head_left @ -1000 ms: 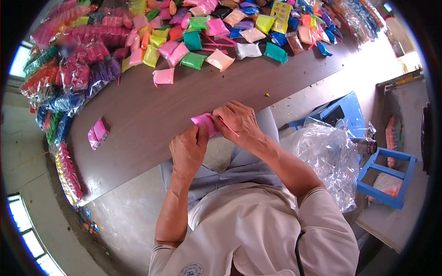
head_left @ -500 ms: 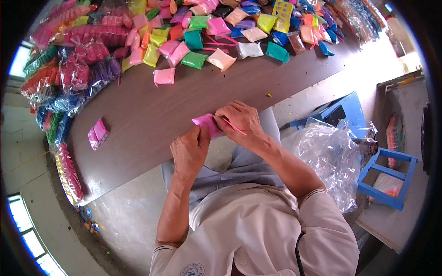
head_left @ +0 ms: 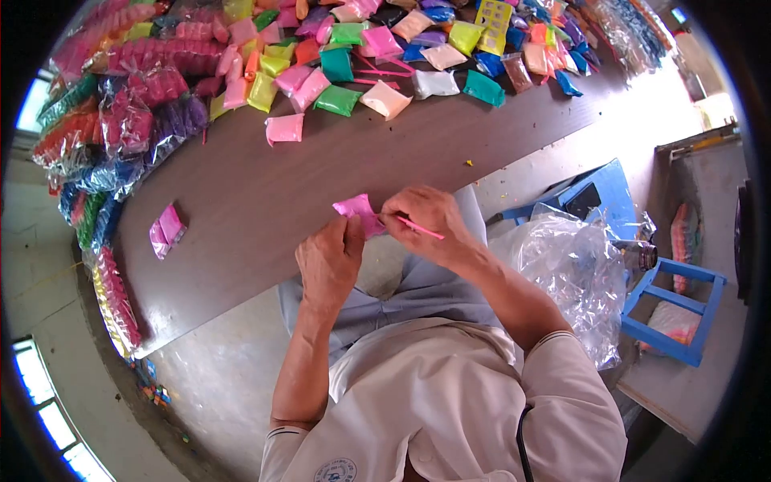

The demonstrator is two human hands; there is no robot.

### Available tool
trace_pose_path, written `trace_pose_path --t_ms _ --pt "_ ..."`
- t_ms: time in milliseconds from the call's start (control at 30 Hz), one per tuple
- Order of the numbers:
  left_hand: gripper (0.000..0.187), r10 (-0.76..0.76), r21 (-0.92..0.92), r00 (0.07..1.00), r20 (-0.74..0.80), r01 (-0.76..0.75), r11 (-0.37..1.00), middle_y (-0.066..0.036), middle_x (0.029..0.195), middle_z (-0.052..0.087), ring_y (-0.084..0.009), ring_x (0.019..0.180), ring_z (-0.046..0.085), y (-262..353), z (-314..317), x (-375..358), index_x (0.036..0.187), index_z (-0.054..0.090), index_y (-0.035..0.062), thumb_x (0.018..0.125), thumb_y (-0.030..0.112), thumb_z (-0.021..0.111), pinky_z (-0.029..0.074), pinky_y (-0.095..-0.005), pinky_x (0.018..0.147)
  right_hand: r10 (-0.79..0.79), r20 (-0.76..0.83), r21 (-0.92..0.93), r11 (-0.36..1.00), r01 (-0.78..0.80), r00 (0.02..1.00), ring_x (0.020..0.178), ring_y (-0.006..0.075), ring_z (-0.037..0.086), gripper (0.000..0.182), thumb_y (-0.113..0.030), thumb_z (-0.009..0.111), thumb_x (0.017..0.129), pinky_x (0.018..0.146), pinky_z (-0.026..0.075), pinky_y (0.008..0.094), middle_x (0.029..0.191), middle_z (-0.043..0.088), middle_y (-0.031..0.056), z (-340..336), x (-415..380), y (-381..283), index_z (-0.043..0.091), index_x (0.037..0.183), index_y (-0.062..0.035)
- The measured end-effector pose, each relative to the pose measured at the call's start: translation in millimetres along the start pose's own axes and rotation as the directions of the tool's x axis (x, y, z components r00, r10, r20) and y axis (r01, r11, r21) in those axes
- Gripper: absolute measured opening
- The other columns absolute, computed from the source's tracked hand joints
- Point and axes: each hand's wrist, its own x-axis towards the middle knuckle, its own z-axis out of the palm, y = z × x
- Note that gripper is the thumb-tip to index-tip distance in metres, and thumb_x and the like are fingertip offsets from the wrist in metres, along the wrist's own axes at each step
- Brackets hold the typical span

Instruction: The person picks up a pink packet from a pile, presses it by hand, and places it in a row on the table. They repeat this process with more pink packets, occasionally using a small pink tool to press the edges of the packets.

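Observation:
Near the table's front edge, my left hand (head_left: 328, 255) pinches the lower left side of a small pink packet (head_left: 361, 214). My right hand (head_left: 427, 218) is closed at the packet's right edge, with a thin pink stick (head_left: 419, 228) held in its fingers and pointing down to the right. Whether the right fingertips also grip the packet cannot be made out. Another pink packet (head_left: 168, 232) lies by itself on the left of the table, and a light pink packet (head_left: 285, 128) lies in front of the heap.
A heap of coloured packets (head_left: 385, 44) covers the table's (head_left: 241, 241) far side. Bundled packets in clear plastic (head_left: 152, 112) line its left. On the right stand a clear plastic bag (head_left: 574, 273), a blue stool (head_left: 598, 197) and a blue frame (head_left: 675, 312).
My right hand has shifted slightly right and down, and the pink stick has moved with it. More of the pink packet shows between the hands. My left hand has barely moved.

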Motion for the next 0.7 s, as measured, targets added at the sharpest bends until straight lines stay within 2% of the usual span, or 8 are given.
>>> trace_pose_path --t_ms 67,133,267,367,433,533,667,700 --pt "0.033 0.025 0.024 1.0 -0.016 -0.025 0.999 -0.019 0.065 0.058 -0.044 0.062 0.058 -1 2 1 0.07 0.057 0.0029 0.095 0.023 0.063 0.042 -0.0513 0.054 -0.013 0.023 -0.038 0.999 0.014 1.0 0.068 0.0287 0.063 0.014 -0.001 0.072 0.074 0.061 0.049 0.0376 0.073 0.064 0.0085 1 -4 3 0.063 0.083 -0.0067" --pt "0.034 0.052 0.045 0.998 -0.033 -0.05 0.998 -0.019 0.066 0.059 -0.0444 0.063 0.058 -3 2 0 0.07 0.056 0.0036 0.095 0.025 0.062 0.043 -0.0518 0.055 -0.033 -0.086 -0.089 0.996 0.025 0.996 0.067 0.0283 0.062 0.016 0.002 0.072 0.073 0.06 0.049 0.0376 0.072 0.063 0.0078 0 -4 2 0.062 0.082 -0.0071" --pt "0.035 0.035 0.016 0.999 -0.023 -0.035 0.999 -0.019 0.066 0.059 -0.0445 0.063 0.058 -1 1 0 0.069 0.055 0.0042 0.096 0.025 0.062 0.044 -0.0523 0.056 -0.031 -0.066 0.013 0.999 0.032 0.997 0.066 0.0283 0.062 0.018 0.004 0.072 0.072 0.059 0.048 0.0385 0.071 0.062 0.0075 -2 -8 -12 0.061 0.081 -0.0074" --pt "0.034 0.0 0.041 1.0 -0.002 0.0 0.999 -0.019 0.067 0.06 -0.0443 0.064 0.059 -1 4 -1 0.069 0.055 0.005 0.096 0.026 0.061 0.044 -0.0521 0.055 -0.025 -0.042 -0.036 0.999 0.024 0.999 0.065 0.0283 0.061 0.019 0.004 0.071 0.071 0.059 0.048 0.039 0.071 0.061 0.0075 7 -14 -3 0.061 0.08 -0.0076" --pt "0.034 0.017 0.068 1.0 -0.024 -0.015 0.998 -0.019 0.067 0.06 -0.0438 0.064 0.06 0 3 0 0.07 0.055 0.0052 0.096 0.027 0.06 0.044 -0.0523 0.055 -0.065 -0.111 -0.183 0.982 0.043 0.992 0.066 0.0286 0.061 0.019 0.004 0.071 0.07 0.059 0.048 0.0389 0.07 0.06 0.0076 5 -10 3 0.06 0.081 -0.0078" --pt "0.035 0.025 0.081 1.0 -0.013 -0.023 0.996 -0.019 0.067 0.061 -0.0434 0.064 0.06 -3 3 -1 0.07 0.055 0.0054 0.097 0.027 0.059 0.044 -0.0521 0.055 -0.085 -0.073 -0.061 0.995 0.081 0.994 0.066 0.0288 0.061 0.021 0.004 0.072 0.07 0.058 0.048 0.0387 0.071 0.061 0.0076 0 -11 -8 0.06 0.082 -0.0082" --pt "0.034 0.021 0.085 1.0 -0.014 -0.02 0.996 -0.019 0.067 0.06 -0.0431 0.063 0.06 -2 7 0 0.069 0.055 0.0052 0.096 0.026 0.06 0.044 -0.0519 0.055 -0.04 -0.026 -0.111 0.993 0.037 0.999 0.068 0.029 0.062 0.022 0.002 0.07 0.068 0.06 0.049 0.04 0.072 0.061 0.0065 13 -20 1 0.058 0.082 -0.0094" --pt "0.034 0.024 0.09 0.999 -0.031 -0.021 0.996 -0.018 0.066 0.06 -0.0429 0.063 0.06 -3 7 1 0.069 0.055 0.0052 0.096 0.025 0.06 0.044 -0.0518 0.054 -0.043 -0.122 -0.164 0.986 0.022 0.992 0.068 0.0289 0.062 0.021 0.001 0.071 0.069 0.06 0.05 0.04 0.072 0.061 0.0064 13 -16 4 0.058 0.082 -0.0093"
